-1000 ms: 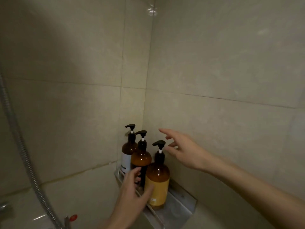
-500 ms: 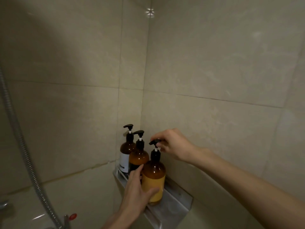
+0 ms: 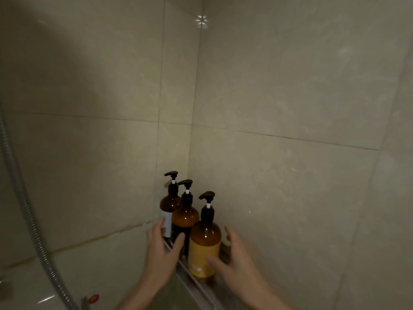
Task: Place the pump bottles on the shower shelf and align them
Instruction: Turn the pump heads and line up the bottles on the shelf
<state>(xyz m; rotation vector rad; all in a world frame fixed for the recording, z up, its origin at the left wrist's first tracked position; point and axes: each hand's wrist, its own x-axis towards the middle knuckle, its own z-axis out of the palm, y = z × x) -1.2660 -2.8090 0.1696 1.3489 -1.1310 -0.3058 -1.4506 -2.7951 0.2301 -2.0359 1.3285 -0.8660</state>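
Three amber pump bottles stand in a row on the metal corner shelf (image 3: 202,290). The white-label bottle (image 3: 168,203) is deepest in the corner, the dark-label bottle (image 3: 185,217) is in the middle, and the yellow-label bottle (image 3: 204,242) is nearest me. All the pump spouts point left. My left hand (image 3: 159,251) reaches up from below; its straight fingers touch the white-label bottle and its thumb lies against the dark-label one. My right hand (image 3: 237,262) sits beside the yellow-label bottle, thumb on the label front, fingers along its right side.
Beige tiled walls meet in the corner right behind the bottles. A metal shower hose (image 3: 22,198) hangs down the left side. A tap handle with a red mark (image 3: 92,299) is at the bottom left, beside the tub ledge.
My right hand left the yellow-label bottle's pump head and dropped to its body. My left hand let go of that bottle and shifted left to the other two.
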